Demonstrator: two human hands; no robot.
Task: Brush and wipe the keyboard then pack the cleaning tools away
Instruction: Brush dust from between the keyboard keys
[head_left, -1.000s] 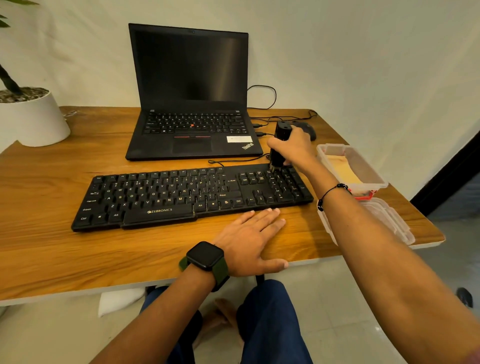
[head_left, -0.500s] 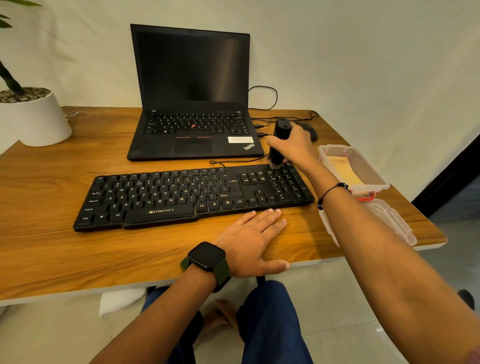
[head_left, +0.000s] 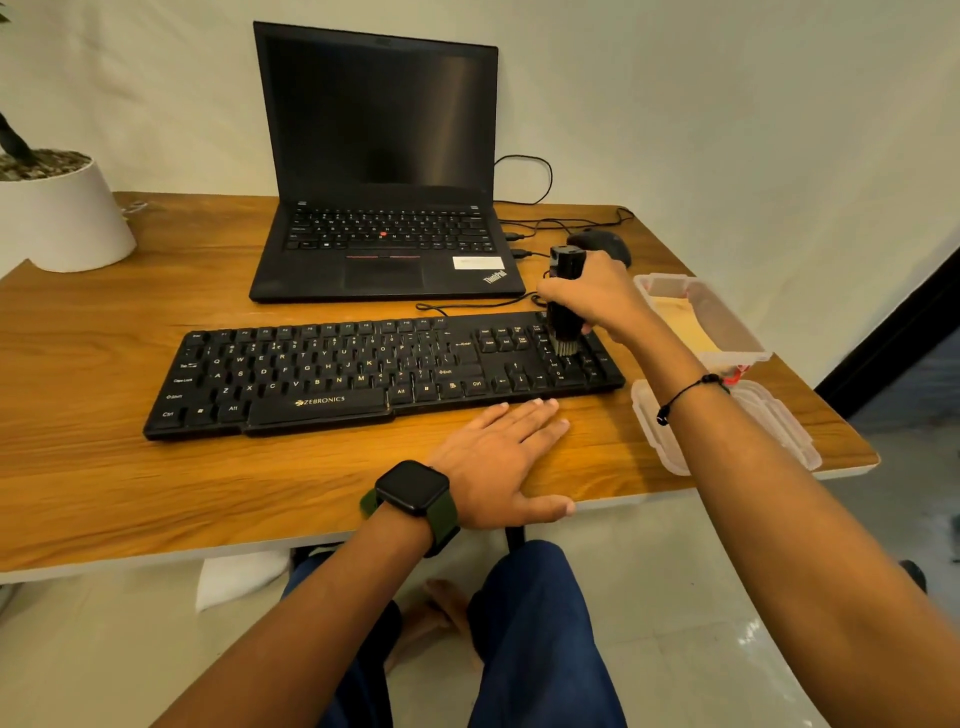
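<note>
Gripping right hand (head_left: 597, 296), upright black brush (head_left: 565, 291), pale bristles on keyboard (head_left: 384, 371).

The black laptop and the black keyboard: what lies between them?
Head view: only a thin black cable on bare wooden desk between laptop and keyboard.

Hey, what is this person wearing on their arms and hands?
Both forearms are bare, with no sleeves or gloves. The left wrist carries a black square smartwatch on a dark green strap. The right wrist has a thin black cord bracelet with a small knot.

"ZEBRONICS" marks the keyboard (head_left: 384, 371); "ThinkPad" marks the laptop (head_left: 387, 260).
</note>
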